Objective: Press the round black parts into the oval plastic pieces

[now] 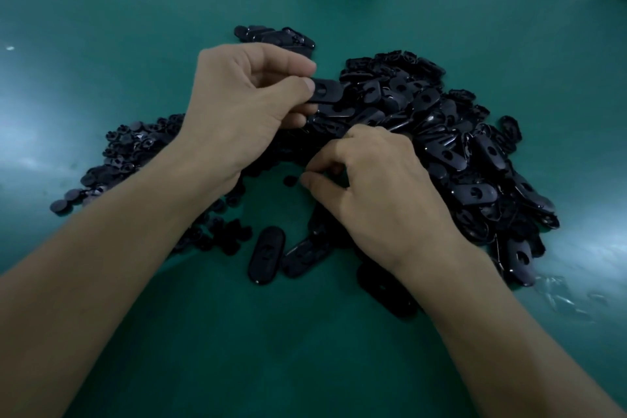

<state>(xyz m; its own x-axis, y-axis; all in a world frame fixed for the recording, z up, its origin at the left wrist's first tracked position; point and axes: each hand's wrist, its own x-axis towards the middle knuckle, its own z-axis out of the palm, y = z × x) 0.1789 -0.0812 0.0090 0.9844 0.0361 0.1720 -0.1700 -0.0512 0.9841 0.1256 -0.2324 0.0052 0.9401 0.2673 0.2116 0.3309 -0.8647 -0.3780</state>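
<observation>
The left grip [244,105] is pinching one oval piece [327,91] by its end between thumb and curled fingers, holding it over the left edge of the oval pile [441,146]. The piece's long axis is running sideways out toward that pile and its hole is facing up. The right grip [369,187] is hanging low at the pile's near-left edge with its fingers curled and its thumb and forefinger drawn close. Whether they are already holding anything is not showing. A single round part [289,180] is lying on the bare bench [135,44] just off that same edge, right beside the right thumb tip and away from the pile, so the right grip is plainly the nearer one. The held oval is sitting farther from the person than the round part, so the part is probably going to have to travel up and away to meet the hole.
</observation>
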